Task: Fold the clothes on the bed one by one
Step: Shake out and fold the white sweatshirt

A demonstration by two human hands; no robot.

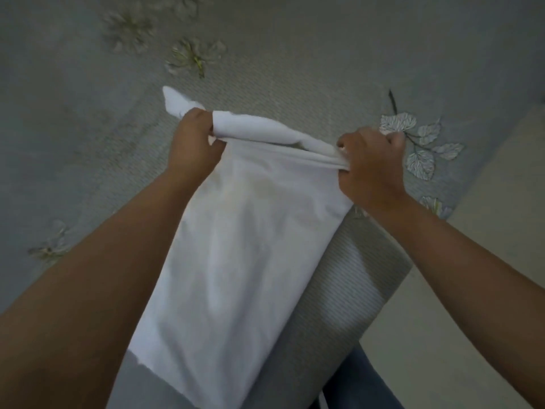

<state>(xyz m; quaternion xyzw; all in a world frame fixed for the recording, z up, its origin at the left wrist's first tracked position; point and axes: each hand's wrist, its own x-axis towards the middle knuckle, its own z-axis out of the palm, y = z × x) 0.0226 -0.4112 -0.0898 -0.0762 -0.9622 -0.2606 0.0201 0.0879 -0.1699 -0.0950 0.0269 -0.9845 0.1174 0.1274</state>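
Over the near edge of the bed (295, 54), a white garment (236, 246) held up by its top fold, hanging down toward the person's legs. Left hand (194, 143) curled round the left end of the fold, fingers closed on the cloth, with a loose tail of fabric poking out beyond the knuckles. Right hand (371, 160) pinching the right end, thumb and fingers clamped on a bunched strip. Between the two, the fold sagging a little and already doubled over. Below, the long panel draped across the grey ribbed side of the mattress (339, 290), its lower hem near the bottom of the view. Flower-patterned bedspread behind, pale floor (472, 290) to the right, a bit of blue jeans (362, 376) at the bottom.

Probably midway through folding this one piece. Risks from here: uneven fold, since the right end is bunched while the left is rolled; the stray tail at the left likely to get trapped inside and leave a lump; the hanging panel liable to catch on the mattress edge or slide floorward if either grip loosens.
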